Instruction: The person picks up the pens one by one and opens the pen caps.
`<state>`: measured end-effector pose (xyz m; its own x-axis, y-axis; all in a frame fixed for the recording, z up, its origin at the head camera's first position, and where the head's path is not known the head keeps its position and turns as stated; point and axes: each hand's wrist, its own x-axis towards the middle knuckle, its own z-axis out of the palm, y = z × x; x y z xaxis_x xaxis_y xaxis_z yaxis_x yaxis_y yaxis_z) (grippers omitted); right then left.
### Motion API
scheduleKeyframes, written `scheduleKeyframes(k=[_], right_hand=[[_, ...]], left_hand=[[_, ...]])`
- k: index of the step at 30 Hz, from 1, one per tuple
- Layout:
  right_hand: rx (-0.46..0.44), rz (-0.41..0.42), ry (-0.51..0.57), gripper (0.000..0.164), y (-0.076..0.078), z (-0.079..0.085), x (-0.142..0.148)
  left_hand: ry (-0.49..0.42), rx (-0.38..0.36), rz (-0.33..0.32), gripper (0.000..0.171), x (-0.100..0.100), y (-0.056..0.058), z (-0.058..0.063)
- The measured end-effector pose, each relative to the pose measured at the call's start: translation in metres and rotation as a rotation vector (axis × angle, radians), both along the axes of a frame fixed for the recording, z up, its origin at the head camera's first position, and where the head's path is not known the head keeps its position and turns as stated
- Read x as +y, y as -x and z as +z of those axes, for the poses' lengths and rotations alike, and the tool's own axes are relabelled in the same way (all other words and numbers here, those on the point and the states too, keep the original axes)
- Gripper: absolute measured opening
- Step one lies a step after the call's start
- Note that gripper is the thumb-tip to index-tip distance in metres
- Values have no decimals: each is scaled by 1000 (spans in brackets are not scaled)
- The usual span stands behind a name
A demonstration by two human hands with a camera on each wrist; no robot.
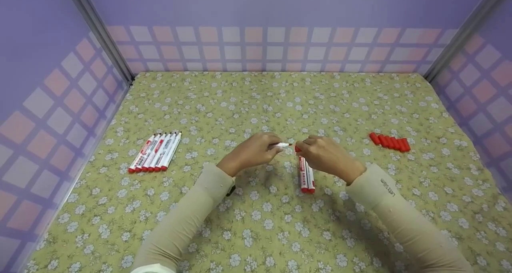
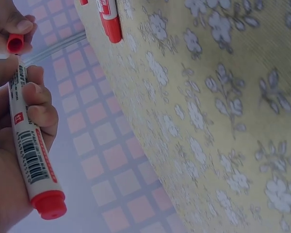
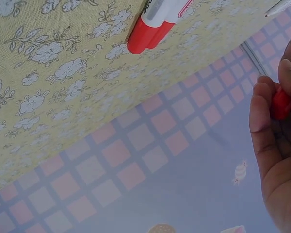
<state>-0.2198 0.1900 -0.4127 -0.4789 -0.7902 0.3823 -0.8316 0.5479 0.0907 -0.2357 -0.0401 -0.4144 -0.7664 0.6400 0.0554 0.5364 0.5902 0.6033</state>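
My left hand grips a white marker with a red end, its bare tip pointing right toward the other hand. A red marker cap is pinched in my right hand, its open mouth facing the marker's tip with a small gap between them in the head view. Below the right hand, two markers with red ends lie side by side on the cloth, their upper parts hidden by that hand.
A row of several uncapped white markers lies at the left. Several red caps lie in a row at the right. Flowered cloth covers the table, and purple checked panels stand around its back and sides.
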Motion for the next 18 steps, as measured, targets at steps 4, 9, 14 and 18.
scheduleKeyframes(k=[4, 9, 14, 18], right_hand=[[4, 7, 11, 6, 0, 0, 0], [19, 18, 28, 5, 0, -1, 0], [29, 23, 35, 8, 0, -2, 1], [37, 22, 38, 5, 0, -2, 1]], left_hand=[[3, -15, 40, 29, -12, 1, 1], [-8, 11, 68, 30, -26, 2, 1], [-33, 22, 117, 31, -40, 3, 1], [-43, 20, 170, 34, -52, 4, 2]])
